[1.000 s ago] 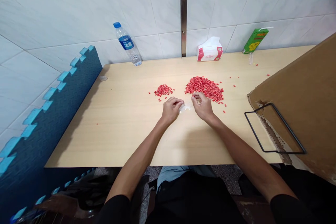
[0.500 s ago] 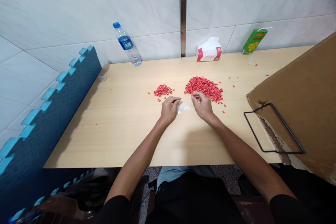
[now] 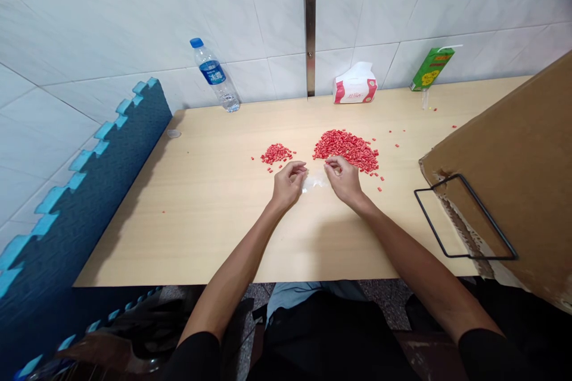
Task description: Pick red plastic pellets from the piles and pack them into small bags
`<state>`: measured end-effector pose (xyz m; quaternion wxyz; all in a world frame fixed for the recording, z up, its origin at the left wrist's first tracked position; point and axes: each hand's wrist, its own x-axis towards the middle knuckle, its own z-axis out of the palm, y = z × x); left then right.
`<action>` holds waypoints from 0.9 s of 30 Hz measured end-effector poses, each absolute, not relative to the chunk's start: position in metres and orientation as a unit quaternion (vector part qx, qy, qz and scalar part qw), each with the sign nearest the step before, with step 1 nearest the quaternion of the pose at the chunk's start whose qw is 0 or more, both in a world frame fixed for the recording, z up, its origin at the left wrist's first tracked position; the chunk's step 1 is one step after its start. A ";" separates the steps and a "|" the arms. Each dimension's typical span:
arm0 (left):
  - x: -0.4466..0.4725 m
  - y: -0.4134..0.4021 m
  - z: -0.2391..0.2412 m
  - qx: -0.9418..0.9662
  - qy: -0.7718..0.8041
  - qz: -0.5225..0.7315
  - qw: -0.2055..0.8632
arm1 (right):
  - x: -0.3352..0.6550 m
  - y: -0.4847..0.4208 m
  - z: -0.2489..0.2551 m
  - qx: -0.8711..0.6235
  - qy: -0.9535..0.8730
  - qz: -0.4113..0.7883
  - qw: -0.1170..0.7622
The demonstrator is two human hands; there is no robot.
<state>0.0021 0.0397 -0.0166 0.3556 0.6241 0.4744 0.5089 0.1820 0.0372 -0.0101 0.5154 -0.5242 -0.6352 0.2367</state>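
Head view: left hand (image 3: 286, 184) slightly farther from right hand (image 3: 344, 181) than earlier.
Left fingers: slightly parted, previously together.
Right fingers: curled, pinch unclear.
Clear plastic (image 3: 315, 182): on counter (image 3: 201, 238), between hands.

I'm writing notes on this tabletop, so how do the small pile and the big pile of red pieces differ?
The big pile covers far more table than the small pile.
The big pile is stretched sideways; the small pile is more compact.
The small pile lies beyond the left hand, the big pile beyond the right hand.
Both are loose heaps of red pieces.
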 end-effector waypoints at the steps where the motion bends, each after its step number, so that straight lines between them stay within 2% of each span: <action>1: 0.002 0.040 -0.017 0.625 0.473 0.510 0.354 | 0.182 0.037 -0.010 -0.524 -0.636 0.236 0.515; 10: 0.006 0.039 -0.013 0.577 0.463 0.532 0.413 | 0.182 0.038 -0.011 -0.524 -0.633 0.242 0.515; 19: 0.011 0.029 -0.002 0.612 0.473 0.542 0.328 | 0.181 0.038 -0.015 -0.484 -0.618 0.324 0.528; 27: 0.018 0.021 0.003 0.605 0.484 0.530 0.345 | 0.180 0.033 -0.008 -0.487 -0.635 0.288 0.526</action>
